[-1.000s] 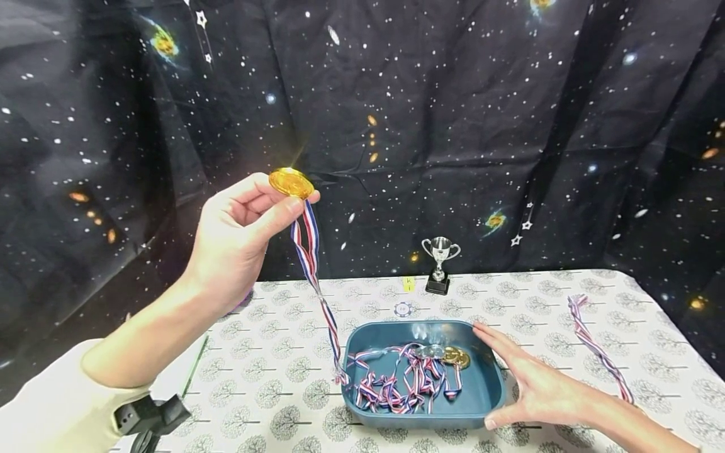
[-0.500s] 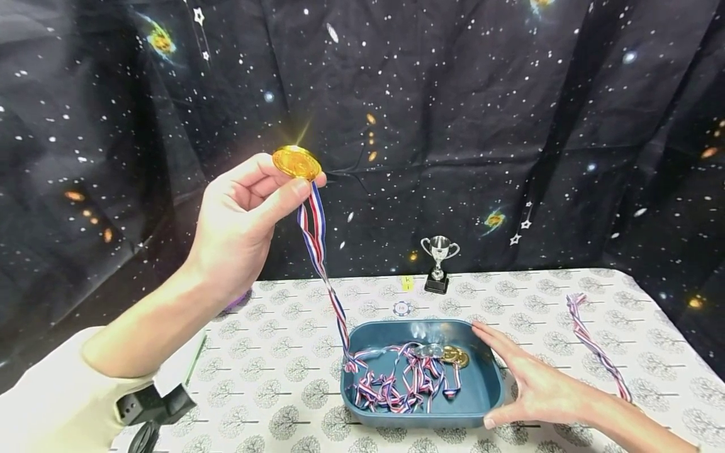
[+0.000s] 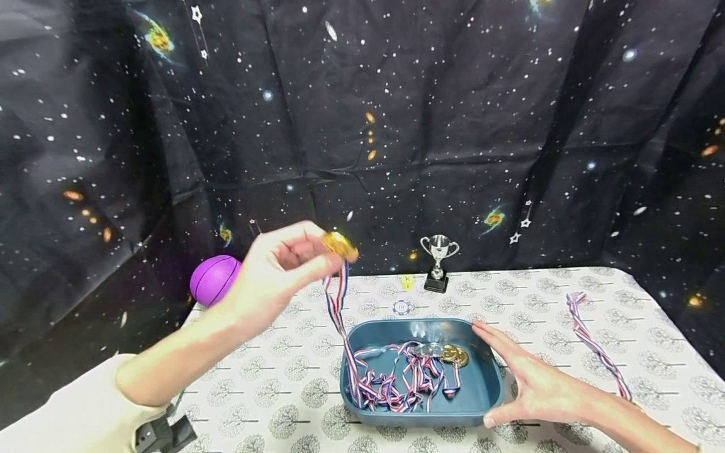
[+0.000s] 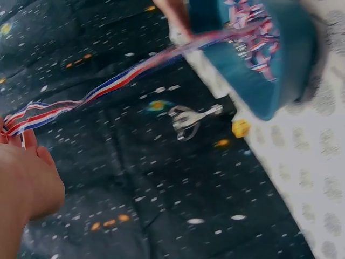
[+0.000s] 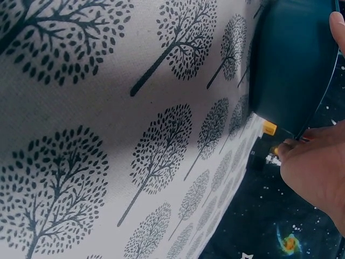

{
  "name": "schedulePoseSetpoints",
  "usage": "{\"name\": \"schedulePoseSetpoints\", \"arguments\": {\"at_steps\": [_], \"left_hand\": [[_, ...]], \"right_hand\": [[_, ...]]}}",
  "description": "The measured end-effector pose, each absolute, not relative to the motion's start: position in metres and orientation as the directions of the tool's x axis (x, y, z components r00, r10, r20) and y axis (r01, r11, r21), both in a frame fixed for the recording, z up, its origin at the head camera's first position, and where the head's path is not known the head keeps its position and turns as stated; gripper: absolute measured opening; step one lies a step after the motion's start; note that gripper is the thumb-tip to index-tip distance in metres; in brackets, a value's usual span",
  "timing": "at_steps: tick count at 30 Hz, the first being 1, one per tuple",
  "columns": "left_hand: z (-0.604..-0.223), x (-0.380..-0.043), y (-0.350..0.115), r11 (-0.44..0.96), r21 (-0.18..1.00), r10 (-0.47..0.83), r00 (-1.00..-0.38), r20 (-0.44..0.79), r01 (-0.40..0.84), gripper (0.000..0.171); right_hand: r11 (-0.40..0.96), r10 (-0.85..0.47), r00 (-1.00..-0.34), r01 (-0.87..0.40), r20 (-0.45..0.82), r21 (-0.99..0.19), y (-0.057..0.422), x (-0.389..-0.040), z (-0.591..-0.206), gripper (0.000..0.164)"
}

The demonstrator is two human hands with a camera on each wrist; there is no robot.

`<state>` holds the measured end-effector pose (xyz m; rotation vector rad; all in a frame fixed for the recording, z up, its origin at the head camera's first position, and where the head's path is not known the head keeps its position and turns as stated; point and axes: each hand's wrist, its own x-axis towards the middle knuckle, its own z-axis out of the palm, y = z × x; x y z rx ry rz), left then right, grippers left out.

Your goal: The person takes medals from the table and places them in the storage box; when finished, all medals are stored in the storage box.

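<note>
My left hand [image 3: 277,270] pinches a gold medal [image 3: 338,244] between thumb and fingers, up above the table. Its striped red, white and blue ribbon [image 3: 337,302] hangs down into a dark teal plastic bin [image 3: 419,420]. In the left wrist view the ribbon [image 4: 113,83] stretches from the hand toward the bin, while the medal itself is out of sight. Inside the bin lie tangled ribbons [image 3: 391,396], silver medals [image 3: 427,350] and gold medals [image 3: 455,356]. My right hand [image 3: 538,393] rests on the bin's right end, fingers extended, thumb at the front corner and fingertips at the back corner.
Behind the bin stands a silver trophy cup [image 3: 437,258] near a small yellow block [image 3: 407,282] and a poker chip [image 3: 402,307]. Another striped ribbon [image 3: 595,346] lies at the right. A purple ball [image 3: 214,280] sits back left. A dark starry cloth [image 3: 481,126] hangs behind.
My left hand rose slightly, then moved down and right with the medal, bringing more ribbon into the bin. The purple ball came fully into view. My right hand stayed put.
</note>
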<state>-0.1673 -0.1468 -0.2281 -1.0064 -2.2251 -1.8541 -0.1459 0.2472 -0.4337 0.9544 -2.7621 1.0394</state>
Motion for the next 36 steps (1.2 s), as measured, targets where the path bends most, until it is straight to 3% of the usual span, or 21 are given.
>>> {"name": "schedulePoseSetpoints", "arguments": {"at_steps": [5, 11, 15, 24, 36], "left_hand": [[-0.266, -0.168, -0.14, 0.074, 0.853, 0.564, -0.727, 0.392, 0.517, 0.012], [-0.309, -0.17, -0.122, 0.18, 0.894, 0.592, -0.771, 0.235, 0.411, 0.01], [-0.335, -0.175, -0.108, 0.19, 0.909, 0.596, -0.779, 0.193, 0.37, 0.014], [-0.38, -0.186, -0.083, 0.227, 0.925, 0.568, -0.812, 0.13, 0.306, 0.013], [-0.414, -0.198, -0.069, 0.364, 0.898, 0.4, -0.912, 0.09, 0.249, 0.016]], "right_hand": [[0.587, -0.53, -0.811, -0.562, 0.248, -0.583, 0.247, -0.146, -0.435, 0.13], [0.574, -0.533, -0.806, -0.568, 0.257, -0.591, 0.248, -0.145, -0.436, 0.129], [0.572, -0.533, -0.805, -0.57, 0.261, -0.59, 0.248, -0.145, -0.437, 0.129], [0.593, -0.517, -0.823, -0.542, 0.233, -0.596, 0.245, -0.146, -0.434, 0.133], [0.569, -0.531, -0.812, -0.553, 0.241, -0.609, 0.247, -0.144, -0.435, 0.133]]}}
